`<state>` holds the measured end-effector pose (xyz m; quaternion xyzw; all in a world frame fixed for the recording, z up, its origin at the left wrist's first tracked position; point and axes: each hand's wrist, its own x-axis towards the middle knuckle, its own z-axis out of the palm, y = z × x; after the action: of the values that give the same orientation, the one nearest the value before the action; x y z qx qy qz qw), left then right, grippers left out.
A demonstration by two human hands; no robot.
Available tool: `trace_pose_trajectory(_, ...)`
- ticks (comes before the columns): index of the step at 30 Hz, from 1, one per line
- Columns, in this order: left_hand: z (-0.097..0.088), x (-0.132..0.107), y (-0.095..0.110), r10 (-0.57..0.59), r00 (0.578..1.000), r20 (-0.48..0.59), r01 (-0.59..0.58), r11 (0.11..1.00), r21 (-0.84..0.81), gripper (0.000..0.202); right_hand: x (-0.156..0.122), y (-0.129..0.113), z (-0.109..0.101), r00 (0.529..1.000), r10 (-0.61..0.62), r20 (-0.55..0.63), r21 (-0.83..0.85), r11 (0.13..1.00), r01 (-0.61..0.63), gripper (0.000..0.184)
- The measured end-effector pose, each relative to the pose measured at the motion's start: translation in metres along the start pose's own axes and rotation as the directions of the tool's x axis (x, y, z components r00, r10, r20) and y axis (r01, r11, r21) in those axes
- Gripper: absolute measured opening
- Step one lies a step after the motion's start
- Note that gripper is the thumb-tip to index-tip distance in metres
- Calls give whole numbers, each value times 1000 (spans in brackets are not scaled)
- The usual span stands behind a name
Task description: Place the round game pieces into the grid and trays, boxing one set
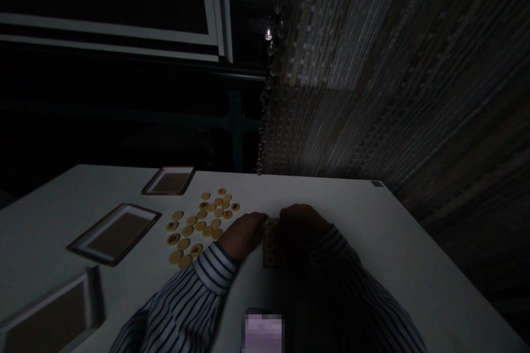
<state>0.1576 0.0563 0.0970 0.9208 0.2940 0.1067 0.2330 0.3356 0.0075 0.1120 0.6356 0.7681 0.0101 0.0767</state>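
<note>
A small tray-like box (270, 262) with round wooden pieces in it lies on the white table between my hands. My left hand (243, 235) is curled at the box's left edge, its fingertips against the far left corner. Over the right side of the box, my right hand (304, 224) is bent with its fingers closed. Deep shadow hides what its fingertips hold, if anything. To the left of my left hand, several loose Chinese chess pieces (201, 226) are spread out, some showing red or black characters and others blank sides.
Three framed trays or lids stand along the left of the table: a far one (173, 182), a middle one (120, 234) and a near one (49, 317). A blurred-out phone-like object (264, 333) is at the near edge. A string curtain (331, 83) hangs beyond the table (372, 242).
</note>
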Motion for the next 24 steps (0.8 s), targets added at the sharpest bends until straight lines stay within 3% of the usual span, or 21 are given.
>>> trace_pose_trajectory(7, 0, -1, -1, -10, 1000, 5, 10, 1000, 8, 30, 0, 1, -2, 999, -15, 47, 13, 1000, 15, 26)
trace_pose_trajectory(17, 1, 1, -1, 11, 1000, 11, -11, 1000, 4, 30, 3, 0, -1, 1000, -14, 23, 15, 1000, 14, 23)
trace_pose_trajectory(24, 0, 0, 0, -38, 999, 21, 37, 999, 28, 30, 5, -2, 3, 999, -29, 15, 18, 999, 28, 23)
